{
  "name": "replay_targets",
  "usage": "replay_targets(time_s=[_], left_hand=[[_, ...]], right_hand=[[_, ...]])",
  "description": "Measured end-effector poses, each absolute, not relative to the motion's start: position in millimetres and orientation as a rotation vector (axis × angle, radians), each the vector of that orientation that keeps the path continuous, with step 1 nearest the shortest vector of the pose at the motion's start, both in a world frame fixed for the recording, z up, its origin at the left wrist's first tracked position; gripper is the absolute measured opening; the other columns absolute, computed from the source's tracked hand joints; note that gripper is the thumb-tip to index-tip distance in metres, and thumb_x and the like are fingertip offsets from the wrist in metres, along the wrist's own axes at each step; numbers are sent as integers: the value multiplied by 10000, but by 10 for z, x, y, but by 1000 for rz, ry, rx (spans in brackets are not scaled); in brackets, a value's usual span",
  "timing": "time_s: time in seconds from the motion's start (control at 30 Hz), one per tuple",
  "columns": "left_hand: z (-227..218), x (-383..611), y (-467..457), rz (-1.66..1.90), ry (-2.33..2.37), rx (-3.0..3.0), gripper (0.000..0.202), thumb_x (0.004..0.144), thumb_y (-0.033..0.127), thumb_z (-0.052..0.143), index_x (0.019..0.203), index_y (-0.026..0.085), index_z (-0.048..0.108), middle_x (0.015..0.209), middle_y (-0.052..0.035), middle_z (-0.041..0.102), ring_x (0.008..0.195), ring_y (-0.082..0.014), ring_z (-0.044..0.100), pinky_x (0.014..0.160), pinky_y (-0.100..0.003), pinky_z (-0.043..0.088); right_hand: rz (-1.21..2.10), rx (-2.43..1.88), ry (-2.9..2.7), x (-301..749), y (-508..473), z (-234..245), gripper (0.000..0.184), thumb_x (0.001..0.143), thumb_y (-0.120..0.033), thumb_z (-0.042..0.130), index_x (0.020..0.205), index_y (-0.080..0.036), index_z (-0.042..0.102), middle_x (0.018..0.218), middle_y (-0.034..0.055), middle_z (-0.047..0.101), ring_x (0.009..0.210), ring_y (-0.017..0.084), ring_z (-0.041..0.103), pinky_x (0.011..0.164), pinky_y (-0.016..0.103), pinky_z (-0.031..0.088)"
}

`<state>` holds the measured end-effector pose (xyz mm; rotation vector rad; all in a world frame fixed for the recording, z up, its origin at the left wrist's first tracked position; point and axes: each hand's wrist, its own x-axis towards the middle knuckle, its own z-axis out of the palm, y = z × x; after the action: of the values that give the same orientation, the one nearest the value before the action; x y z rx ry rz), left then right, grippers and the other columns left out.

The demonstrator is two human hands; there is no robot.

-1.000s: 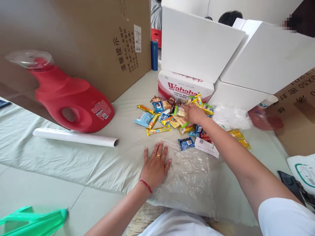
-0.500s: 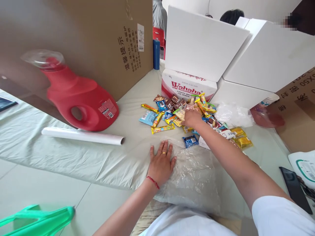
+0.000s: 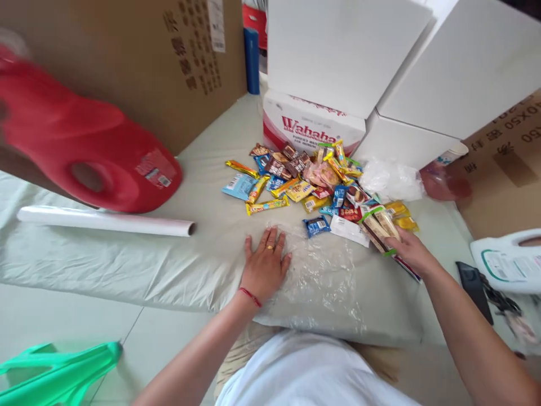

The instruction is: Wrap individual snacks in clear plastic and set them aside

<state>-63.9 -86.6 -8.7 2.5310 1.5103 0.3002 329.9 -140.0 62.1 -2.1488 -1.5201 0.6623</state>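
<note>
My left hand [image 3: 265, 268] lies flat with fingers spread on the cloth-covered table, at the left edge of a clear plastic bag [image 3: 321, 282]. My right hand [image 3: 408, 248] grips a wafer snack pack [image 3: 379, 228], brown and cream with green edges, at the right end of a heap of wrapped snacks [image 3: 298, 163]. Beside that pack lie a white packet [image 3: 350, 230] and yellow packets [image 3: 399, 213]. A dark blue packet [image 3: 316, 226] rests just beyond the plastic bag. Part of a long, dark wrapper [image 3: 408, 268] shows under my right hand.
A Wahaba-labelled carton [image 3: 313, 124] stands behind the snacks, with white boxes above and beside it. Left are a red detergent bottle [image 3: 105, 152], a white roll [image 3: 105, 221] and a large cardboard box [image 3: 127, 67]. A white bottle [image 3: 507, 262] and phone [image 3: 473, 287] lie right.
My right hand has moved from the middle of the snack heap to its right end, bringing the wafer snack pack. My left hand stays flat on the table. The view has tilted down and shifted right.
</note>
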Motion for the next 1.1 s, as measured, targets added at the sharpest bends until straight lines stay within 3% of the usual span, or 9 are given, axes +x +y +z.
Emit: replay_targets(time_s=[0.13, 0.33, 0.57, 0.77, 0.97, 1.1], left_hand=[[-83, -615, -844, 261, 1502, 2557, 584, 1035, 422, 312, 1535, 146, 434, 1639, -173, 350, 1521, -332, 318, 1217, -711, 94], [-86, -591, -835, 234, 1519, 2605, 584, 1033, 425, 283, 1512, 143, 465, 1624, -187, 376, 1501, -339, 350, 1210, -706, 113], [-78, -578, -834, 220, 1535, 2624, 600, 1031, 434, 267, 1499, 121, 476, 1606, -199, 404, 1487, -346, 371, 1195, -707, 162], [-74, -581, -830, 216, 1535, 2625, 602, 1028, 438, 271, 1491, 121, 488, 1605, -188, 410, 1479, -345, 384, 1192, -685, 205], [-73, -585, -830, 241, 1548, 2607, 575, 1035, 423, 268, 1489, 163, 506, 1599, -171, 426, 1473, -337, 404, 1202, -674, 200], [-41, -586, -847, 199, 1546, 2579, 562, 1056, 382, 214, 1514, 192, 480, 1619, -132, 403, 1496, -303, 380, 1207, -650, 227]], right_hand=[[517, -2294, -1641, 3449, -1841, 426, 431, 869, -564, 555, 1064, -214, 714, 1195, 120, 678, 1184, 315, 599, 1061, 457, 455], [66, -2406, -1677, 3243, -1921, 256, 550, 889, -618, 580, 1177, -155, 652, 1117, 154, 629, 1067, 331, 559, 978, 464, 461], [61, -2398, -1582, 3161, -1920, 188, 463, 970, -547, 490, 1116, -150, 680, 1054, 149, 663, 988, 315, 581, 915, 429, 475], [273, -2350, -1532, 3264, -2026, 271, 463, 916, -398, 538, 1293, -144, 620, 1218, 155, 681, 1104, 306, 630, 968, 426, 482], [343, -2308, -1345, 3294, -2132, 312, 508, 896, -523, 539, 1258, -190, 663, 1172, 130, 737, 1078, 328, 673, 966, 477, 508], [396, -2123, -1381, 3196, -2046, 600, 541, 903, -587, 575, 1293, -225, 673, 1277, 110, 700, 1175, 306, 644, 1043, 442, 484]])
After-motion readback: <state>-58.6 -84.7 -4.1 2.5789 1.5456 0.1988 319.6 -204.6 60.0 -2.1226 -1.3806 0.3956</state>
